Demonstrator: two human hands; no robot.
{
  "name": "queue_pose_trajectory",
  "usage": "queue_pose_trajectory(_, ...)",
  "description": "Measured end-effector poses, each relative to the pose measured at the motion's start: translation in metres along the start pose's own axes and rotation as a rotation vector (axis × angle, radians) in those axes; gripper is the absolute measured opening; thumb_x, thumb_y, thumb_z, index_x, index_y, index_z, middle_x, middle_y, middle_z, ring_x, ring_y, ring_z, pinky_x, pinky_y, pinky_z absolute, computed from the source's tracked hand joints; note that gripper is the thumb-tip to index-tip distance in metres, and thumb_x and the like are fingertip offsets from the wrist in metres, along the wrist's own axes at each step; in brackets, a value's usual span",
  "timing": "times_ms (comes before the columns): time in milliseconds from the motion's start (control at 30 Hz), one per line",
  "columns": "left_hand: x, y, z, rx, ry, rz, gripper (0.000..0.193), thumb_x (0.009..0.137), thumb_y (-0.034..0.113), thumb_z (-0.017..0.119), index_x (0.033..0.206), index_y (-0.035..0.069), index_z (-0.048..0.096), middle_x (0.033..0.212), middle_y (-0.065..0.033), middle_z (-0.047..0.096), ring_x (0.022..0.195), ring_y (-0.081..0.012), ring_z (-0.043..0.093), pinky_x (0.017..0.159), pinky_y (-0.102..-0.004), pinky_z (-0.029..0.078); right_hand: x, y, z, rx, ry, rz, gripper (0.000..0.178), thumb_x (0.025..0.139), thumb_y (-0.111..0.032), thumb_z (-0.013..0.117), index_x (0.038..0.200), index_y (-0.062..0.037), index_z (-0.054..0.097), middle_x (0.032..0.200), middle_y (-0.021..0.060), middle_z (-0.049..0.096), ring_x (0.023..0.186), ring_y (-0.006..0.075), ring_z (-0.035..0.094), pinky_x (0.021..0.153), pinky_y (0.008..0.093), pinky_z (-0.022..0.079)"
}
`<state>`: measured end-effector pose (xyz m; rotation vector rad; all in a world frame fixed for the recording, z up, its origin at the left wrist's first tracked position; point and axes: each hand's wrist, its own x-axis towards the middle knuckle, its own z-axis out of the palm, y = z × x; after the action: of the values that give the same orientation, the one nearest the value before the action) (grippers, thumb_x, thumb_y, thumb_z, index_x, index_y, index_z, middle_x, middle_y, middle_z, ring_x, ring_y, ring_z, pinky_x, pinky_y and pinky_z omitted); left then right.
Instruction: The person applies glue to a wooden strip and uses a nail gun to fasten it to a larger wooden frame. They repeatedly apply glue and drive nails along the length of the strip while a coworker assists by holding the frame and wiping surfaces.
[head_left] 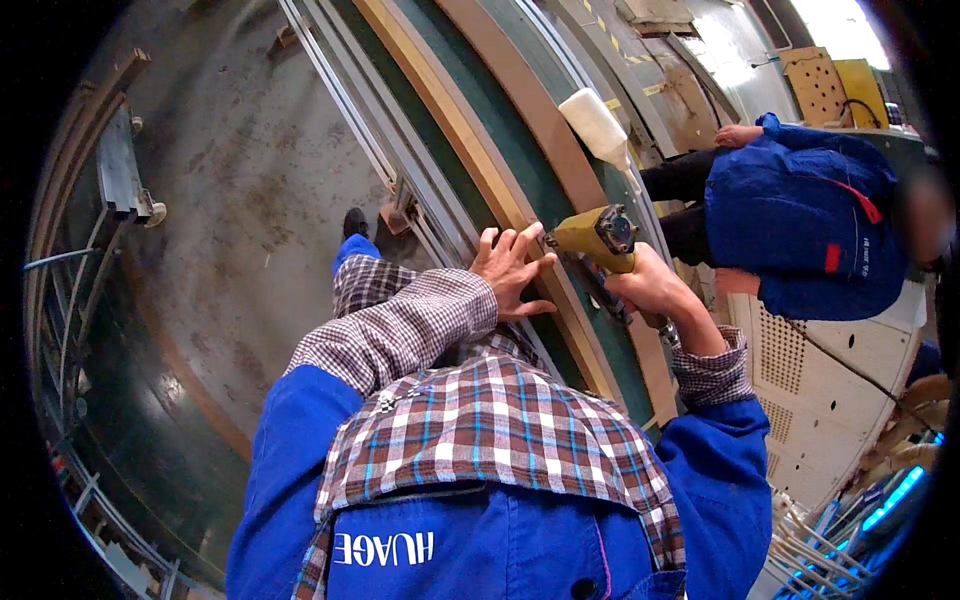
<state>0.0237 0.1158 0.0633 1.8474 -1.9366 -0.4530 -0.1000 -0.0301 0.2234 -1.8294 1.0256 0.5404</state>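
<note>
My right hand [655, 285] is wrapped round the grip of a yellow nail gun [590, 236] with a dark round cap. The gun lies sideways, its nose pointing left at a long light wooden strip [470, 130]. Fingers spread, my left hand [512, 272] presses on the strip just left of the nose. Whether the nose touches the wood I cannot tell. Under the strip runs a green surface [508, 125], with a wider brown board [535, 105] lying to the right.
A white squeeze bottle [597, 125] lies by the brown board. Metal rails [345, 95] edge the bench's left side. A co-worker in a blue jacket [800, 215] stands at the right, above a white perforated cabinet [810, 390]. A wheeled rack [120, 165] is on the far left.
</note>
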Motion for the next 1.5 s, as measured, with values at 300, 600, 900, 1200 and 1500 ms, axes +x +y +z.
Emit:
queue_pose_trajectory(300,0.005,-0.004,0.011,0.008,0.058,0.015,0.070,0.074,0.070,0.050,0.128,0.026,0.045,0.138,-0.0159,0.027,0.122,-0.0321,0.033,0.100,-0.0557,0.016,-0.002,0.015,0.000,0.079,0.043,-0.069,0.028,0.072,-0.007,0.053,0.098,-0.0002,0.060,0.054,0.0014,0.050,0.040,0.0095,0.047,0.038,0.0236,0.039)
queue_pose_trajectory(600,0.010,-0.017,0.015,-0.033,0.291,0.082,0.053,0.081,0.047,0.054,0.120,0.012,0.054,0.129,-0.0130,0.046,0.108,-0.0254,0.050,0.097,-0.0511,0.021,-0.016,0.044,0.005,0.150,0.084,-0.083,0.035,0.070,-0.008,0.053,0.104,0.0029,0.056,0.053,0.0021,0.049,0.039,0.0107,0.046,0.038,0.0235,0.039)
queue_pose_trajectory(900,0.011,-0.025,0.017,-0.010,0.330,0.093,0.039,0.078,0.026,0.052,0.111,0.007,0.061,0.127,-0.0064,0.054,0.098,-0.0206,0.052,0.092,-0.0485,0.025,-0.015,0.042,0.010,0.087,0.079,-0.030,0.032,0.067,-0.007,0.056,0.097,0.0036,0.059,0.077,0.0089,0.062,0.068,0.0147,0.057,0.062,0.0296,0.048)
queue_pose_trajectory(1200,0.007,-0.024,0.019,0.024,0.363,0.107,0.038,0.077,0.027,0.053,0.108,0.006,0.063,0.128,-0.0060,0.053,0.092,-0.0187,0.051,0.090,-0.0490,0.026,-0.020,0.034,0.007,0.076,0.051,0.031,0.031,0.068,-0.005,0.055,0.098,0.0036,0.059,0.079,0.0094,0.062,0.073,0.0158,0.056,0.069,0.0302,0.047)
queue_pose_trajectory(1500,0.006,-0.024,0.017,-0.013,0.375,0.115,0.036,0.077,0.026,0.054,0.105,0.006,0.064,0.126,-0.0066,0.054,0.091,-0.0179,0.051,0.089,-0.0475,0.025,-0.015,0.031,0.014,0.082,0.036,-0.098,0.036,0.067,-0.004,0.055,0.101,0.0049,0.055,0.073,0.0077,0.056,0.053,0.0126,0.052,0.046,0.0263,0.044)
